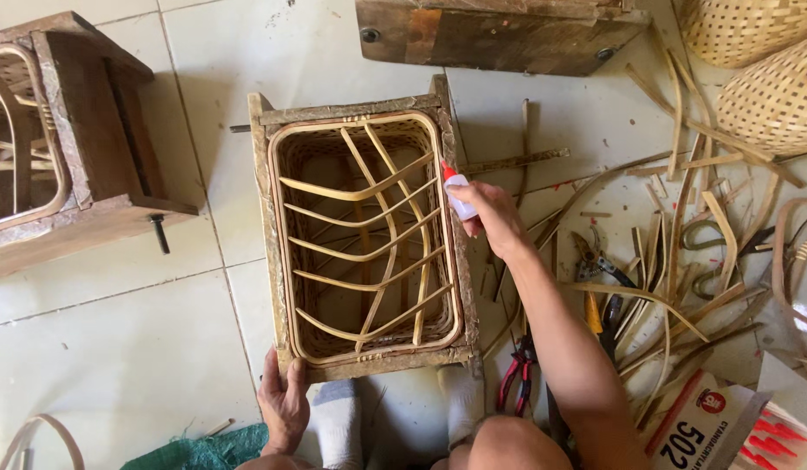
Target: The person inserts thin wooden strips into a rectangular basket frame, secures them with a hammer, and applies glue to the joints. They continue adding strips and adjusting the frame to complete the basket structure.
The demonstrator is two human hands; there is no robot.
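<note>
The right hand [493, 216] grips a small white glue bottle with a red nozzle [457, 192], its tip at the right rim of the rectangular wooden frame holding a woven rattan basket [362, 239] on the tiled floor. The left hand [283, 402] clasps the frame's near left corner.

We see a pale tiled floor [116, 313] in soft daylight, littered with rattan strips [682, 287]. A second wooden mould [64, 139] sits at left, a dark plank [499, 35] above, woven baskets [769, 78] upper right.
</note>
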